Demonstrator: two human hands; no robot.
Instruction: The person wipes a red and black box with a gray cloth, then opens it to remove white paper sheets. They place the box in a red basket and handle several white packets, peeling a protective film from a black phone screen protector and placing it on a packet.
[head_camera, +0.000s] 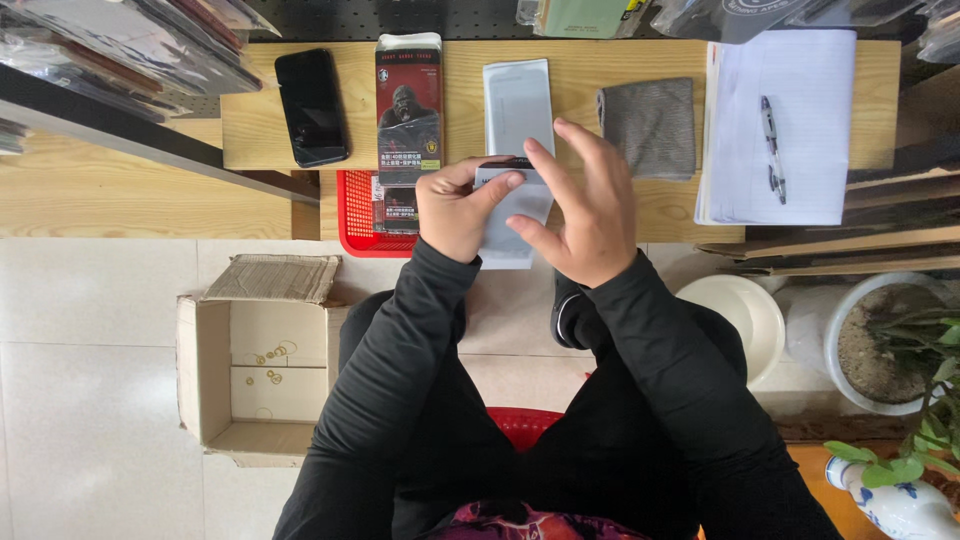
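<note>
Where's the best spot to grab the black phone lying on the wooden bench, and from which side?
Take the black phone by its two long edges near the middle, coming straight down from above. It lies flat, face up, its long axis running away from the person. Bare wood shows on its left; the tall printed box lies close on its right, so that finger has less room.

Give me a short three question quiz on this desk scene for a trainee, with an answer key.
1. True or false: the black phone lies face up on the wooden desk, left of the dark printed box.
2. Which thing lies on the white notepad? A) a pen B) a grey cloth C) a red basket
3. What do the left hand and right hand hold between them?

Key:
1. True.
2. A, the pen.
3. A pale flat sleeve, pinched by the left hand while the right hand's fingers spread at its edge.
</note>
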